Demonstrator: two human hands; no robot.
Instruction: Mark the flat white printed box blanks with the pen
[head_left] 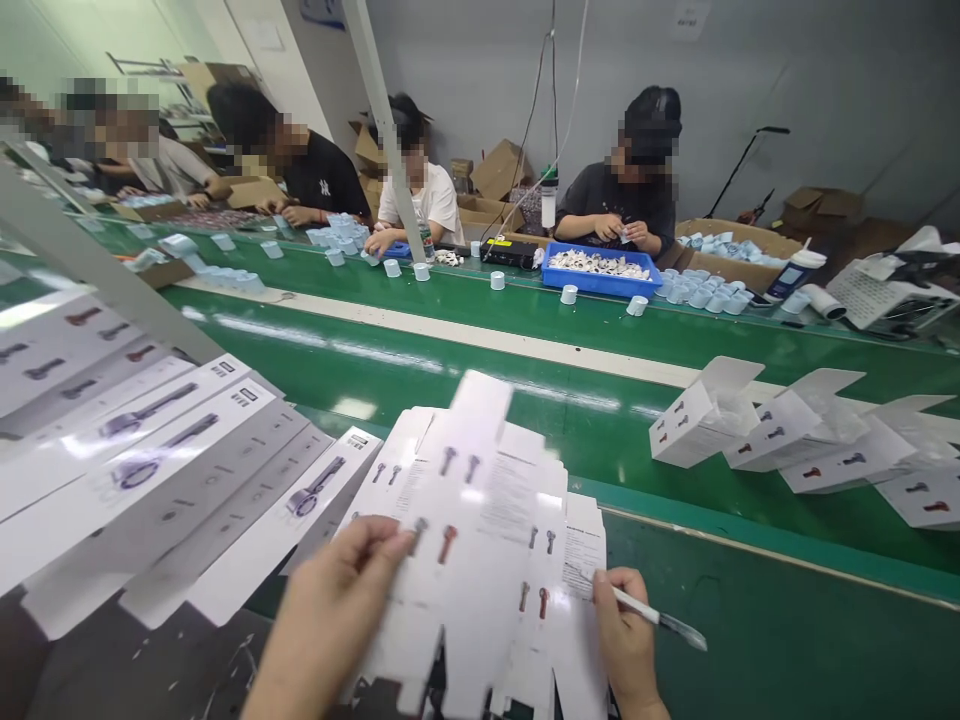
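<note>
Several unfolded white cartons [487, 570], printed with small pictures of handled devices and fine text, lie overlapped in front of me. My left hand [334, 600] is closed on the left side of the top carton, thumb over the printed face. At the right side of the cartons, my right hand [626, 625] is closed around a slim white pen-like tool [652, 612]. One end of that tool points right and looks dark and clear; its other end lies over the carton's print.
More printed cartons [165, 480] stand in a slanted row at left. Opened boxes [701, 420] with clear plastic inside line the green conveyor [450, 350] at right. Across it, several people work beside pale blue cups [705, 290] and a blue tray [551, 280] of white parts.
</note>
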